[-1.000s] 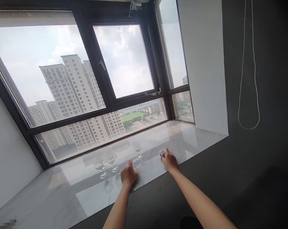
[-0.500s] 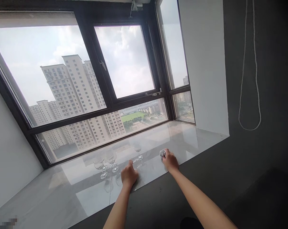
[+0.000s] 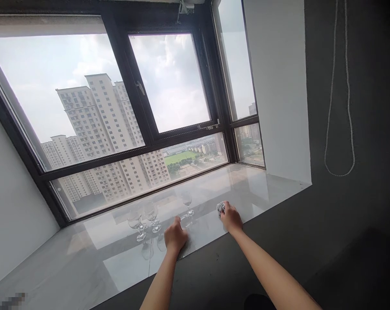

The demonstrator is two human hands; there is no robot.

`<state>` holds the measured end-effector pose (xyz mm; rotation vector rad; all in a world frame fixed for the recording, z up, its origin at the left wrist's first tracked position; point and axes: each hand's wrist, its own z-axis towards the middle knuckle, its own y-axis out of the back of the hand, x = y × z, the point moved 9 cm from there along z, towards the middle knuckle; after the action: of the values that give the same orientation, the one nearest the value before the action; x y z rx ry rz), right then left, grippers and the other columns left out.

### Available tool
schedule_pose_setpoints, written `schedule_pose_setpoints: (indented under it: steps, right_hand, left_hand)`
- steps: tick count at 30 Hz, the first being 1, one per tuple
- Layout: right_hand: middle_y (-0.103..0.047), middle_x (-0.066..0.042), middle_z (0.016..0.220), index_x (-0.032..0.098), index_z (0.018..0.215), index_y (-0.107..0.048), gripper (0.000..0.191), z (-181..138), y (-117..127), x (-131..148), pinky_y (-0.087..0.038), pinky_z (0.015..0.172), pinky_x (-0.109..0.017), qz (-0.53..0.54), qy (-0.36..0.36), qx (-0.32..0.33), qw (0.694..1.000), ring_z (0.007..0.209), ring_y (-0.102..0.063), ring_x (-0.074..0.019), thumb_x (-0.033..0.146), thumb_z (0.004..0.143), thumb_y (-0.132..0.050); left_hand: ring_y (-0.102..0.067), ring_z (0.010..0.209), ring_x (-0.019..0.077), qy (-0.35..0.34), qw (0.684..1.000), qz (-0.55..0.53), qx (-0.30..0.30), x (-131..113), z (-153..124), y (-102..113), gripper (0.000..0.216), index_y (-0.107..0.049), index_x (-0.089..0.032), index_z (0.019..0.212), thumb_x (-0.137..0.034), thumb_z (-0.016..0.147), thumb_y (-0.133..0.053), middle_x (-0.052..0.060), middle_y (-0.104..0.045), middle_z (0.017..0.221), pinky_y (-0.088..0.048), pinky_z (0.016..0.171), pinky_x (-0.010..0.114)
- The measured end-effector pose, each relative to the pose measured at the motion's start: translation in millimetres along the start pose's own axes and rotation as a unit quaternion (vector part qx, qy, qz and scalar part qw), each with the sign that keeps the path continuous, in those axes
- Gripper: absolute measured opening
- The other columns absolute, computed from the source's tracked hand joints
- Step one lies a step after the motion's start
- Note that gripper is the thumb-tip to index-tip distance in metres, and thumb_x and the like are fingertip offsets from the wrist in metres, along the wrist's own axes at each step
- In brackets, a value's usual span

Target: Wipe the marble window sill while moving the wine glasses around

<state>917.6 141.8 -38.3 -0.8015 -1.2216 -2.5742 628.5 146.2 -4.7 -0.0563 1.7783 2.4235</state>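
Observation:
My left hand [image 3: 175, 236] rests closed near the front edge of the glossy windowsill [image 3: 127, 275]. Its curled fingers face away from me, so whatever they may hold is hidden. A clear stemmed glass [image 3: 187, 200] stands upright just beyond it to the right. Left of this hand, several more stemmed glasses [image 3: 151, 212] form a close group, partly overlapping. Bunched in my right hand [image 3: 232, 218] is a crumpled grey-white cloth [image 3: 219, 207], which shows past the fingertips. That hand is closed above the sill, farther right, with no glass touching it.
A dark-framed window [image 3: 94, 165] rises behind the sill, with tall buildings outside. On the right, a white wall [image 3: 279, 94] borders the sill, and a looped cord [image 3: 353, 142] hangs against the dark wall. A blurred patch [image 3: 12, 301] covers something at bottom left.
The view has shifted very slightly. Both hands, the cloth and the glasses keep the same places on the sill.

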Motion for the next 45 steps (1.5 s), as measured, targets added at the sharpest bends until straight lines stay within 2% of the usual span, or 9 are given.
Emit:
schedule_pose_setpoints:
  steps: [4, 22, 28, 45]
  right_hand:
    - [-0.064, -0.007, 0.094, 0.019, 0.111, -0.051, 0.022, -0.9, -0.6, -0.4, -0.029, 0.065, -0.025, -0.002, 0.004, -0.003, 1.000, 0.089, -0.056, -0.0188, 0.016, 0.089, -0.050]
    - [-0.066, -0.008, 0.097, 0.019, 0.111, -0.052, 0.026, 1.3, -3.3, -0.8, -0.032, 0.071, -0.025, -0.002, 0.003, -0.007, 1.000, 0.092, -0.056, -0.0195, 0.014, 0.086, -0.053]
    - [-0.065, -0.007, 0.097, 0.018, 0.112, -0.052, 0.026, 1.0, -4.5, -1.6, -0.031, 0.070, -0.025, -0.006, 0.004, -0.008, 1.000, 0.090, -0.056, -0.0191, 0.015, 0.086, -0.052]
    - [-0.065, -0.007, 0.097, 0.018, 0.111, -0.052, 0.025, 0.1, -1.2, 0.1, -0.031, 0.069, -0.025, -0.005, 0.002, -0.007, 1.000, 0.092, -0.056, -0.0198, 0.015, 0.086, -0.051]
  left_hand:
    - [-0.066, 0.082, 0.0249, -0.009, 1.000, -0.002, -0.010, 0.6, 1.0, -1.5, 0.036, -0.047, -0.019, 0.114, -0.015, 0.078, -0.049, 0.009, -0.069, 0.087, -0.040, 0.070, 0.030]
    - [-0.066, 0.090, 0.0249, 0.011, 1.000, -0.006, 0.007, 0.0, -1.2, 1.5, 0.037, -0.047, -0.020, 0.116, -0.017, 0.079, -0.049, 0.010, -0.070, 0.092, -0.040, 0.074, 0.030]
    - [-0.066, 0.087, 0.0251, 0.000, 1.000, -0.003, -0.009, 0.7, 0.8, -0.7, 0.036, -0.047, -0.019, 0.114, -0.017, 0.078, -0.050, 0.009, -0.069, 0.091, -0.040, 0.073, 0.031]
    - [-0.066, 0.087, 0.0262, 0.003, 1.000, -0.004, -0.007, 1.8, 1.8, -3.5, 0.036, -0.049, -0.019, 0.114, -0.018, 0.078, -0.050, 0.011, -0.069, 0.091, -0.042, 0.075, 0.033]
